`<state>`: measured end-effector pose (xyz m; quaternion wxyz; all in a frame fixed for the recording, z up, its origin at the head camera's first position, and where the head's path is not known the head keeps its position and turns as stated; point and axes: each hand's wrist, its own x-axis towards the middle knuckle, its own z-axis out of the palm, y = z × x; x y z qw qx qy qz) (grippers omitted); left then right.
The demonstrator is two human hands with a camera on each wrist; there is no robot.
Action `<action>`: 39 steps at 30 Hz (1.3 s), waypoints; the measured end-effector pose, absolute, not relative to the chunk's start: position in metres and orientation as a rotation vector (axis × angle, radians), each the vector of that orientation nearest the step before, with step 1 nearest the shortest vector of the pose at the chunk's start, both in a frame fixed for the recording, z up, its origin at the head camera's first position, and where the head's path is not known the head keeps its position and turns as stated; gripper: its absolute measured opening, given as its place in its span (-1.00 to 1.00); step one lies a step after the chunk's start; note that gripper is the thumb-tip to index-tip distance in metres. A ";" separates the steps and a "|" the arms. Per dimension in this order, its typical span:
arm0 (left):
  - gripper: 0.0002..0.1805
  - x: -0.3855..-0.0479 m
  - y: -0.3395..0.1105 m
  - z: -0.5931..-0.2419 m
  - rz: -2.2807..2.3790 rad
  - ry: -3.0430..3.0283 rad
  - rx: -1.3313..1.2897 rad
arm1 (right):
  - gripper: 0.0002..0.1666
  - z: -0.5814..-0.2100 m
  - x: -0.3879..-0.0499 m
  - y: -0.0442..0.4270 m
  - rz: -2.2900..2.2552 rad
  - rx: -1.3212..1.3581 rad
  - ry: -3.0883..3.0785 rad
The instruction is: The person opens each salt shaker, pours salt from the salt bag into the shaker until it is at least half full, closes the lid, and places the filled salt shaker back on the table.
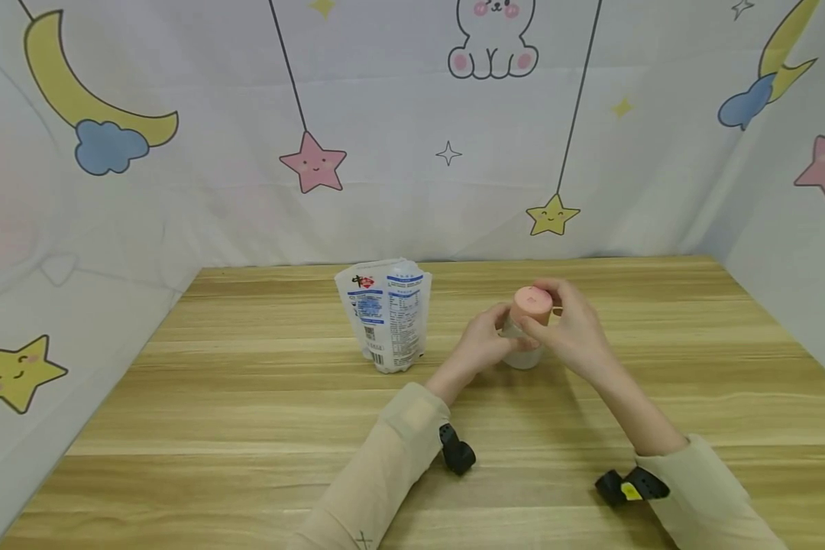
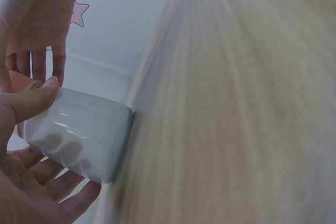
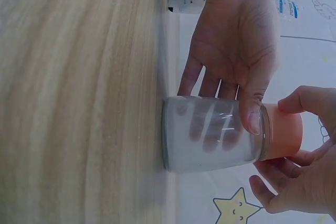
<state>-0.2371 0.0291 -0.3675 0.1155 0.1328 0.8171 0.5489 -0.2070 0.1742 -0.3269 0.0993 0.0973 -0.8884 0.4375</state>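
A clear glass jar [image 3: 210, 153] with an orange-pink lid [image 1: 532, 302] stands upright on the wooden table. My left hand [image 1: 486, 340] holds the jar's body, its fingers behind the glass and its thumb near the neck. Around the lid, the thumb and fingers of my right hand [image 1: 577, 330] grip from the side and top. Seen from the left wrist, the jar's glass [image 2: 84, 129] looks see-through, with fingers showing through it. The lid [image 3: 283, 132] sits on the jar's mouth in the right wrist view.
A white stand-up pouch [image 1: 388, 315] with blue and red print stands on the table [image 1: 247, 428] left of the jar. Behind the table hangs a white cloth backdrop [image 1: 399, 206] with stars and moons. Both sleeves carry black wrist straps.
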 end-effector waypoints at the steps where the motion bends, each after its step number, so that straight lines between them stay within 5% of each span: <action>1: -0.35 -0.237 0.029 -0.367 1.606 2.393 0.387 | -0.31 -0.327 -0.207 0.174 1.295 0.287 -2.630; 8: -0.35 -0.237 0.029 -0.368 1.609 2.388 0.395 | -0.21 -0.330 -0.207 0.175 1.279 0.236 -2.638; 39: -0.35 -0.237 0.029 -0.368 1.624 2.378 0.400 | -0.35 -0.326 -0.206 0.175 1.265 0.289 -2.597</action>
